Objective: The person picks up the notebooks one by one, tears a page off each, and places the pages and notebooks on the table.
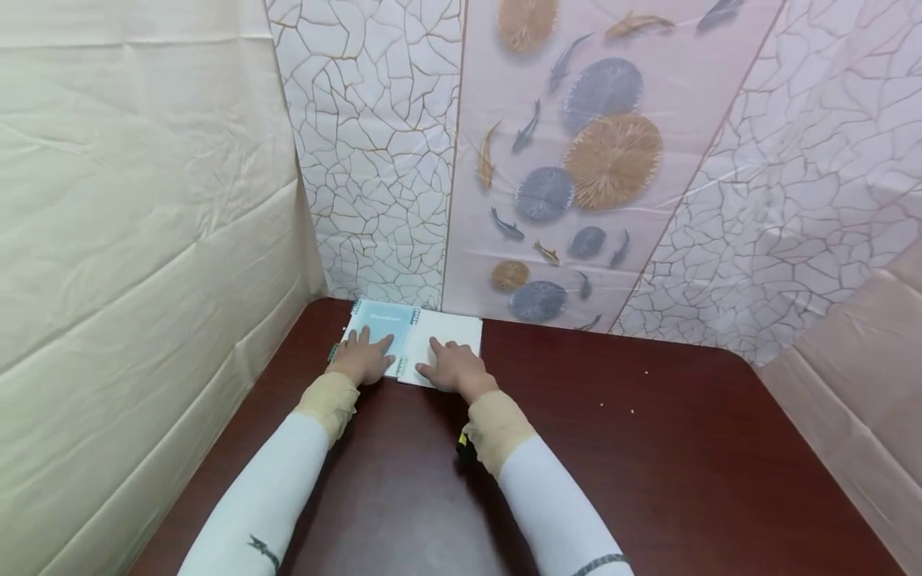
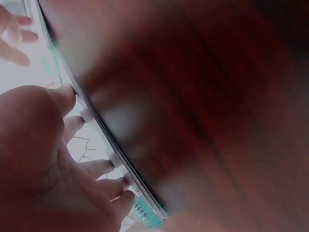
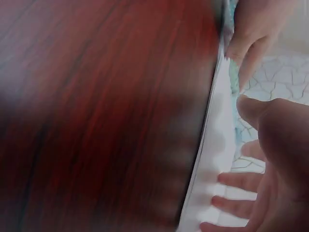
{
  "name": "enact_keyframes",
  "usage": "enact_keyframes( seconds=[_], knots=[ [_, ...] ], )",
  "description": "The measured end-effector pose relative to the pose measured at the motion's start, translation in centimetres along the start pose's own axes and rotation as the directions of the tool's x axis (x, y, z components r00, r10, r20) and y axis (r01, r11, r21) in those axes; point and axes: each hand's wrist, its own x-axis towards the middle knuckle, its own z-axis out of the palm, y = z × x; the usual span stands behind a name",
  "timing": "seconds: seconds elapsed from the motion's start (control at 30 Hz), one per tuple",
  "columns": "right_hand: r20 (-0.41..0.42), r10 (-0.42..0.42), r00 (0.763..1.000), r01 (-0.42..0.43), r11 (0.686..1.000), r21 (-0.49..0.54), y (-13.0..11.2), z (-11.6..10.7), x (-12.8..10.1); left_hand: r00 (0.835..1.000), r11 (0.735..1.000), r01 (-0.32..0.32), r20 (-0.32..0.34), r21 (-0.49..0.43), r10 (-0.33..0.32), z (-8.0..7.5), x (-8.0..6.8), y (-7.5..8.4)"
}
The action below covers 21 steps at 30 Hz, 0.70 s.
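Against the back edge of the table lies a light-blue spiral notebook (image 1: 385, 324) with white lettering and teal coil at its left edge. Right beside it is a white page (image 1: 450, 326), with teal coil along its left side. My left hand (image 1: 362, 358) rests on the lower part of the blue cover, fingers spread. Over the white page my right hand (image 1: 455, 368) lies with its fingers extended. In the right wrist view, the fingertips (image 3: 219, 200) of that hand reach across the white paper. Neither hand grips anything.
The dark red-brown table (image 1: 576, 448) stretches toward me and to the right, with several tiny white specks on it. A patterned cloth (image 1: 547, 264) hangs behind the back edge. Beige cloth (image 1: 144, 280) hangs along the left side. A small black-and-yellow object (image 1: 464, 444) shows beside the right cuff.
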Motion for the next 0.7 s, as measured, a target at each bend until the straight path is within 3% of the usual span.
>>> enact_keyframes(
  seconds=[0.17, 0.27, 0.47, 0.7],
  knots=[
    [-0.013, 0.070, 0.997, -0.071, 0.997, -0.042, 1.1, 0.0, -2.0, 0.999, 0.999, -0.037, -0.028, -0.004, 0.037, 0.5, -0.7, 0.1],
    [-0.031, 0.105, 0.994, -0.106, 0.994, -0.031, 2.7, -0.1, -3.4, 0.998, 0.999, -0.054, -0.040, 0.006, 0.054, 0.6, -1.5, 0.9],
    [-0.018, 0.113, 0.993, -0.113, 0.994, -0.007, 6.8, -0.5, -6.3, 0.998, 0.999, -0.029, -0.060, 0.041, 0.032, 1.3, -3.3, 4.5],
    [0.007, 0.032, 0.999, -0.032, 0.999, -0.017, 12.5, -1.1, -9.2, 0.996, 0.998, -0.016, -0.086, 0.056, 0.021, 2.7, -4.2, 8.4]
  ],
)
